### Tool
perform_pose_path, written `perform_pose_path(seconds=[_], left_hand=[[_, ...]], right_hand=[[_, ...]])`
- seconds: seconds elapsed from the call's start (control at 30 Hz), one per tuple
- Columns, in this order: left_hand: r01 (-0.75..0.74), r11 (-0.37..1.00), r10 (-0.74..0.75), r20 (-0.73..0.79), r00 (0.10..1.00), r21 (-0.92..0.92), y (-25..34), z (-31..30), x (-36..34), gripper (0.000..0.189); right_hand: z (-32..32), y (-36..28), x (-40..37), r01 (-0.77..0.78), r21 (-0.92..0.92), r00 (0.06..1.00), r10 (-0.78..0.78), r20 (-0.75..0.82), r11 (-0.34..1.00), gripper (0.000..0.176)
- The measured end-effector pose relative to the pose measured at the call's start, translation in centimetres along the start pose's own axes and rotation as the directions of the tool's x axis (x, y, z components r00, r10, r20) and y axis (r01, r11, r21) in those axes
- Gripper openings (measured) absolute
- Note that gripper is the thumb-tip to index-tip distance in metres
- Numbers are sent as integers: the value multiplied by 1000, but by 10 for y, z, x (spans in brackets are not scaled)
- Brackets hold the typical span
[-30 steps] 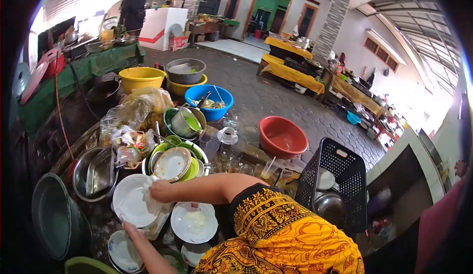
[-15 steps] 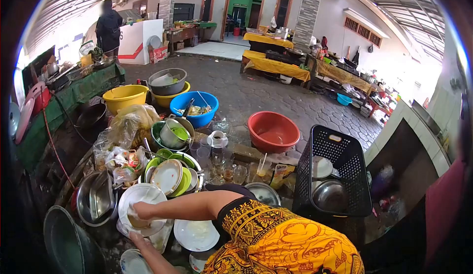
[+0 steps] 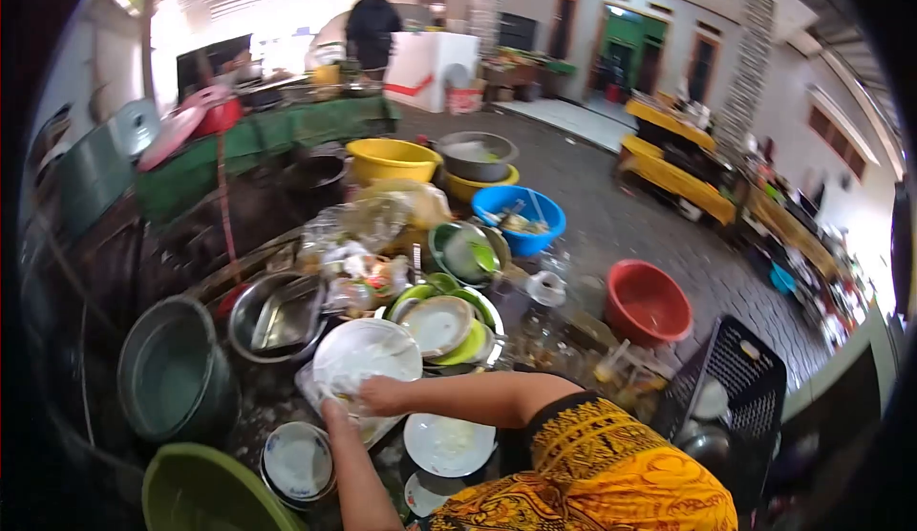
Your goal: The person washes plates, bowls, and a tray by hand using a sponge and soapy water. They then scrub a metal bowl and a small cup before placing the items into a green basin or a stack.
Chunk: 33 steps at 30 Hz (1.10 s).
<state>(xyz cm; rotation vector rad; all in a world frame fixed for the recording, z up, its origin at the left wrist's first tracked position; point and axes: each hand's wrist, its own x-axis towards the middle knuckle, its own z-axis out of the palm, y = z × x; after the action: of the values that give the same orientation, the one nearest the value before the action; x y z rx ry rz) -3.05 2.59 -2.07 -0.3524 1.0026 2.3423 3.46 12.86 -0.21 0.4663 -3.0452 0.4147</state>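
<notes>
My left hand grips the lower edge of a white plate, which tilts toward me above a tray. My right hand presses against the plate's lower inner face, its fingers bent. Something small and pale may be under those fingers; blur hides what it is. Close behind stands a basin of stacked dishes, with a white plate and green plates on top. Nearer me lie another white plate with whitish suds or residue on it and a stack of patterned bowls.
Left are a dark green bucket, a light green tub and a metal basin. Glasses, a red basin and a black crate stand right. Blue and yellow basins lie beyond. A person stands far back.
The view has swung left, so everything sits further right and the light green tub has come in. My right hand has shifted toward the plate's lower edge; my left hand still holds the plate.
</notes>
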Motion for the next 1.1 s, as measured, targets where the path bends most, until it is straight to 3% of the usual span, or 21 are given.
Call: perform_pose_path(seconds=[0.07, 0.13, 0.17, 0.23, 0.27, 0.33, 0.37, 0.4, 0.47, 0.5, 0.57, 0.6, 0.67, 0.73, 0.8, 0.87, 0.9, 0.93, 1.0, 1.07, 1.1], left_hand=[[-28, 999, 31, 164, 986, -21, -7, -27, 24, 44], [-41, 997, 37, 64, 997, 61, 7, -7, 0, 46], [-83, 996, 79, 109, 991, 28, -5, -18, 20, 45], [-126, 991, 116, 174, 978, 45, -16, -18, 30, 42], [-156, 985, 133, 245, 960, 77, -23, -18, 32, 40], [-232, 952, 198, 175, 965, 202, -39, -20, 32, 34], [-105, 989, 94, 100, 990, 102, -44, -23, 39, 31], [-107, 990, 98, 95, 991, 92, -41, -23, 36, 31], [-82, 995, 81, -31, 996, -51, -32, -19, 24, 33], [-97, 994, 95, -46, 994, -51, -27, -26, 26, 38], [-105, 994, 103, -88, 991, -15, -17, -36, 34, 39], [-108, 994, 110, -128, 986, 28, -8, -42, 35, 41], [-131, 991, 131, -31, 991, 9, -8, -67, 57, 42], [-177, 975, 185, -45, 982, 136, 11, -45, 33, 40], [-249, 963, 251, -3, 968, 103, 1, -35, 28, 38], [-202, 964, 166, 199, 966, 175, -12, -30, 30, 41], [-197, 959, 167, 155, 974, 205, -19, -23, 26, 41], [-227, 953, 181, 221, 958, 203, -25, -20, 23, 41], [-239, 966, 219, 172, 960, 103, -37, -27, 31, 40], [-191, 981, 186, 117, 976, 38, -30, -31, 36, 38], [-171, 985, 169, 79, 982, 27, -32, -45, 56, 38]], right_hand=[[-25, 13, -8, -199, -21, 965, 200, 167, 980, 19], [-32, 41, -5, -432, -40, 892, 433, 126, 901, 29], [-28, 52, -2, -415, -49, 899, 417, 130, 909, 29], [-18, 62, 5, -428, -113, 893, 401, -206, 896, 30], [-12, 59, 11, -416, -116, 899, 389, -202, 902, 30], [-23, 24, 19, -350, -58, 936, 348, -45, 935, 28], [-33, -5, 14, -371, 100, 926, 376, -35, 923, 29], [-3, 1, 18, -301, 67, 945, 307, -116, 951, 30], [-21, -31, 11, -233, 288, 946, 285, -153, 929, 33], [-18, -29, 9, -232, 285, 948, 282, -147, 930, 33], [-9, -19, 3, -197, 214, 979, 180, 95, 957, 28], [-12, -10, 1, -194, 216, 979, 176, 99, 957, 28], [-24, 19, -4, -114, 25, 969, 106, 221, 993, 23], [-31, 43, -2, -201, -85, 978, 204, 38, 976, 19], [-48, 50, 1, -354, -84, 935, 352, -40, 931, 19], [-35, 54, 4, -342, -97, 939, 336, -72, 935, 21], [-30, 45, 5, -281, -100, 959, 277, -53, 954, 23], [-24, 34, 6, -220, -103, 976, 217, -32, 970, 26], [-7, 6, 9, -287, 93, 957, 290, -17, 953, 31], [-6, -15, -2, -101, -10, 989, 102, 111, 995, 35], [-5, -20, -8, -23, 108, 999, 26, -19, 994, 39]])
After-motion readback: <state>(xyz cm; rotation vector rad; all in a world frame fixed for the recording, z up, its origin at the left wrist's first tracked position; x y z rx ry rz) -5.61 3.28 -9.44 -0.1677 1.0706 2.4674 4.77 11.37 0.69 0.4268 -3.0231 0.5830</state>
